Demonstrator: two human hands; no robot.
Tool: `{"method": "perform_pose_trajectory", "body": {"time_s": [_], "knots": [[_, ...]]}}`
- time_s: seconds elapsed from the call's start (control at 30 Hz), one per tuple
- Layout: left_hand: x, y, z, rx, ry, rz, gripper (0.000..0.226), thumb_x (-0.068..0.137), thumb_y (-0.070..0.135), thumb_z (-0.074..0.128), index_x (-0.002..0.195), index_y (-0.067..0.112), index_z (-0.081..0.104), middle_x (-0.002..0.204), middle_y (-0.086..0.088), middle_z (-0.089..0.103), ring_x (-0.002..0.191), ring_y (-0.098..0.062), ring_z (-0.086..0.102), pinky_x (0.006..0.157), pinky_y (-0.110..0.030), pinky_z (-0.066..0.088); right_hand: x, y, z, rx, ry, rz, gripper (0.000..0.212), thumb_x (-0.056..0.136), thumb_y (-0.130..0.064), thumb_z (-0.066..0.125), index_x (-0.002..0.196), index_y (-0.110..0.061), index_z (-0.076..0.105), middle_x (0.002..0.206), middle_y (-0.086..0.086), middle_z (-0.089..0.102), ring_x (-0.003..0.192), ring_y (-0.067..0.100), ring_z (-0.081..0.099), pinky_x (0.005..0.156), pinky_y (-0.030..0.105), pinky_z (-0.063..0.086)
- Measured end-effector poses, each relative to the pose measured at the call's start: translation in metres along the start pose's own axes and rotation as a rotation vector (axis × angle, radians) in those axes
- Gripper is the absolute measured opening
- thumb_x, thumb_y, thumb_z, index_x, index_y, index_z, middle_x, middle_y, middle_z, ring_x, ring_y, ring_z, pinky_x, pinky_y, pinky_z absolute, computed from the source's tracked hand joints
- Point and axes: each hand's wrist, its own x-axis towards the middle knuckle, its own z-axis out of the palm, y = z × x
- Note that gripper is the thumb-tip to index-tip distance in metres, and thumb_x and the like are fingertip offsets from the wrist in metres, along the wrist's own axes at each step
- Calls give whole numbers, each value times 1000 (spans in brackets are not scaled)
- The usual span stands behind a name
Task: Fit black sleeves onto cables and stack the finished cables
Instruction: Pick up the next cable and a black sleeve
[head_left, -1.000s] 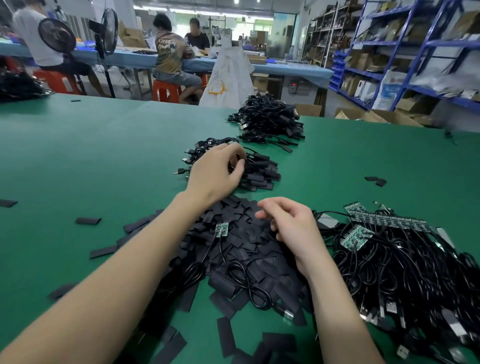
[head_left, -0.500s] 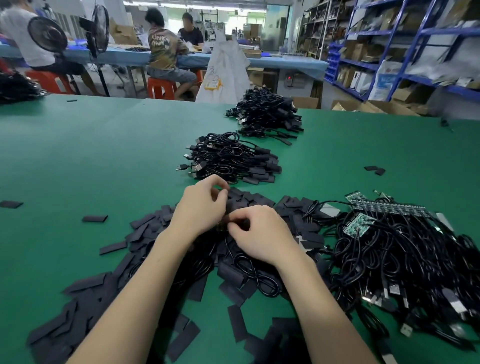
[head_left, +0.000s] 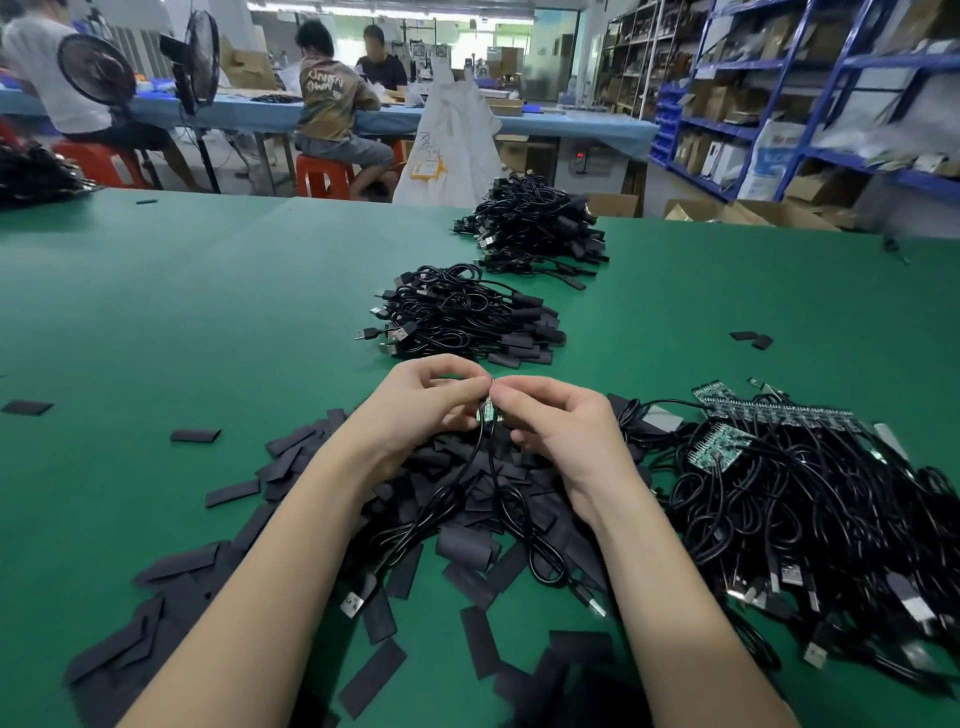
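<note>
Both hands meet above a heap of flat black sleeves (head_left: 291, 457) on the green table (head_left: 156, 322). My left hand (head_left: 415, 410) and my right hand (head_left: 561, 431) pinch the small green board end of a black cable (head_left: 488, 415) between their fingertips. The cable's loops (head_left: 467, 499) hang down to the sleeve heap, and its USB plug (head_left: 352, 605) lies near my left forearm. Whether a sleeve is in my fingers is hidden. A pile of bare cables with green boards (head_left: 810, 509) lies to the right. Two stacks of sleeved cables lie beyond, the near stack (head_left: 462, 317) and the far stack (head_left: 535, 228).
Stray sleeves (head_left: 196, 435) lie scattered on the left and two (head_left: 753, 339) on the right. Another cable pile (head_left: 31, 176) sits at the far left edge. People sit at a blue bench behind, with fans (head_left: 200, 57), a white bag (head_left: 452, 140) and shelving (head_left: 805, 98).
My left hand came back from the near finished stack to the sleeve heap. Both hands then lifted a cable's board end up off the heap.
</note>
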Motion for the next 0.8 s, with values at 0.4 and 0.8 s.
{"method": "perform_pose_trajectory", "body": {"time_s": [0.4,0.8], "knots": [[-5,7,3,-294,-109,-203,10,81,6,70,91,6,74,76,0,74,62,-3,67,56,-12,52,3,-8,-7,486,-99,315,5,82,2,75,86,0,75,78,8,75,65,9,69,57,13,54],[-8,15,-15,-22,-138,-197,5,82,15,78,78,18,77,76,2,70,68,-7,63,69,-17,56,1,-17,-26,389,-166,277,12,65,-18,84,76,-19,83,73,-3,71,58,4,62,51,12,50]]}}
